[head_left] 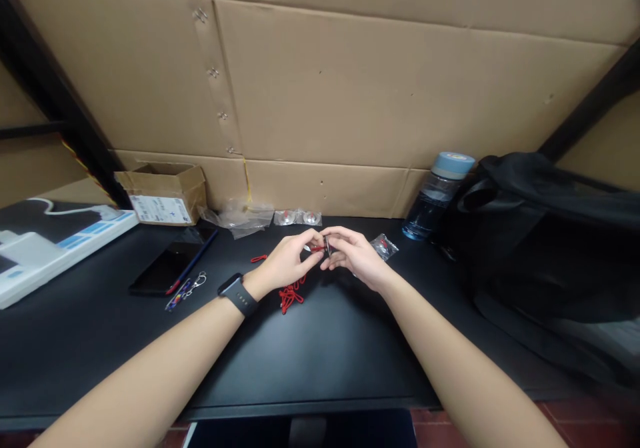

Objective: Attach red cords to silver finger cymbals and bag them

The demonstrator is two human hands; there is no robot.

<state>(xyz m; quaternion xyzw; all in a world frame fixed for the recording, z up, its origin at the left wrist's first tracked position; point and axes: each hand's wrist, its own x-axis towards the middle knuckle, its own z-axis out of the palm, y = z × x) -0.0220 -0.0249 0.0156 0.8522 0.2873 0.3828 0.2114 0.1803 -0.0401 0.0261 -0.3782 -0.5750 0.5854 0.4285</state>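
Note:
My left hand [293,259], with a dark watch on the wrist, pinches a short piece of red cord [317,249] above the table. Facing it, my right hand [357,256] holds a small, thin metal piece [327,245] on edge between thumb and fingers. The cord reaches up to this metal piece; whether it passes through is too small to tell. Several loops of red cord [290,298] lie in a pile below my left hand, and another red loop [259,259] rests to its left. Beside my right hand is a clear packet [384,247] with something red and dark in it.
Two small clear packets [299,218] with round silvery things and a crumpled plastic bag [243,217] lie along the cardboard wall. Leftward are an open carton [165,195], a tablet [175,261], a pen, a keychain [186,289] and a power strip [65,251]. Rightward stand a bottle [435,198] and black bag [545,248].

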